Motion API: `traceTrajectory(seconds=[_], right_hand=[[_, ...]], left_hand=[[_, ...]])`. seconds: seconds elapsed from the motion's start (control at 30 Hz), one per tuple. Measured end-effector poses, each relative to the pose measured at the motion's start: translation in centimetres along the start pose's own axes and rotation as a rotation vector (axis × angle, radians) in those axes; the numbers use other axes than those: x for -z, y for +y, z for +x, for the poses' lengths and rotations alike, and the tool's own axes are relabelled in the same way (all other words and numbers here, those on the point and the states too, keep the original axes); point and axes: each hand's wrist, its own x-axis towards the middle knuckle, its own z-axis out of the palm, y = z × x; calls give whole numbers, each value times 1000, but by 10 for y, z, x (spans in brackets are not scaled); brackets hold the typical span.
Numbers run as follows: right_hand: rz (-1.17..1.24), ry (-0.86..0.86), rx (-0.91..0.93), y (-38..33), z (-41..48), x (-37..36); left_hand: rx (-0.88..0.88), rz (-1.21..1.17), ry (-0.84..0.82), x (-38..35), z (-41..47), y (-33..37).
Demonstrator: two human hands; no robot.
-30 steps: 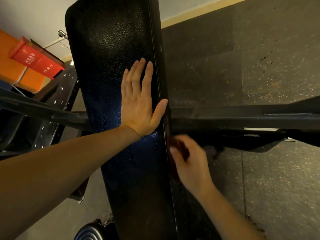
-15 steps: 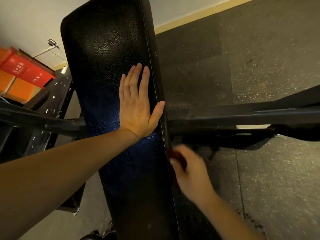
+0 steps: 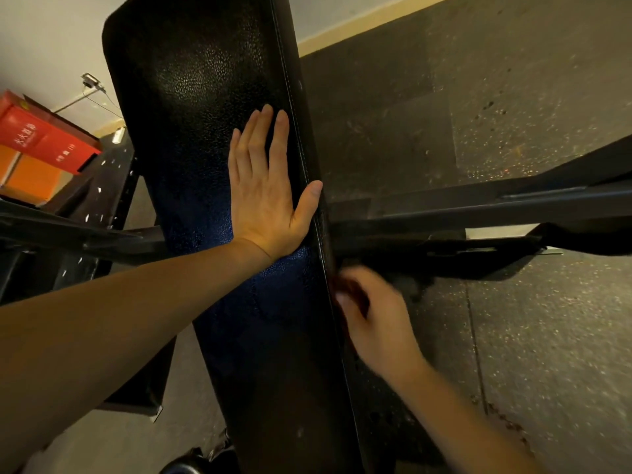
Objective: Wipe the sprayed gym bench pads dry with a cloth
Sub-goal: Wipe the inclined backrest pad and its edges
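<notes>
**Pad braced while its side edge was wiped**

The left hand (image 3: 266, 196) lay flat on the bench pad (image 3: 205, 97) near its right edge, fingers straight and gripping nothing, probably to steady it. The blurred right hand (image 3: 379, 323) was bunched around a dark reddish cloth (image 3: 352, 292) pressed against the pad's right side edge, likely to dry that side.

Left hand (image 3: 266, 196) flat, fingers straight and together; right hand (image 3: 372, 323) blurred, fingers curled in a grip.

Dark speckled rubber floor (image 3: 513, 97); pale wall (image 3: 41, 46); red box (image 3: 37, 138) left.
</notes>
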Motion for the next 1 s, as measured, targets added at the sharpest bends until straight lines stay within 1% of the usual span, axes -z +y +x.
traceTrajectory(seconds=[0.07, 0.13, 0.23, 0.3, 0.37, 0.43, 0.53, 0.63, 0.67, 0.7, 0.73, 0.77, 0.83, 0.87, 0.9, 0.93, 0.97, 1.0], right_hand=[[0, -104, -100, 14, -46, -7], [-44, -108, -97, 13, -49, -8], [-43, 15, 65, -14, 12, 3], [-44, 96, 129, -33, 62, 17], [-1, 149, 156, -41, 83, 22], [30, 104, 91, -34, 62, 13], [31, -23, -3, 4, -15, -3], [-91, -251, -228, 41, -88, -12], [-133, -296, -298, 47, -101, -15], [-167, -300, -343, 47, -107, -17], [-165, -264, -367, 45, -105, -19], [-119, -189, -389, 38, -97, -18], [15, 18, -444, 21, -71, -10], [42, 133, -449, 15, -57, -3], [2, 215, -436, 12, -46, 2], [-70, 256, -424, 12, -40, 6], [-166, 254, -421, 13, -39, 7], [-254, 218, -446, 15, -44, 2]], left_hand=[[1, -2, 3, 0, 0, 1], [4, 4, 2, 0, -1, 3], [1, 18, -6, 0, -1, 1], [-3, 42, -7, 0, 1, 1], [-5, 67, -11, 0, 1, 0], [-3, 70, -6, 0, 0, 0], [1, 55, -1, 0, -1, -1], [16, 49, -1, 2, -1, 1], [17, 42, -7, 2, -1, 2], [20, 43, -14, 4, -1, 3], [24, 53, -20, 6, -2, 5], [27, 72, -31, 8, -2, 6], [39, 128, -68, 11, -2, 10], [49, 150, -86, 13, -3, 11], [59, 152, -102, 14, -5, 13], [68, 141, -112, 15, -8, 14], [75, 127, -112, 14, -12, 15], [83, 116, -102, 13, -15, 17]])
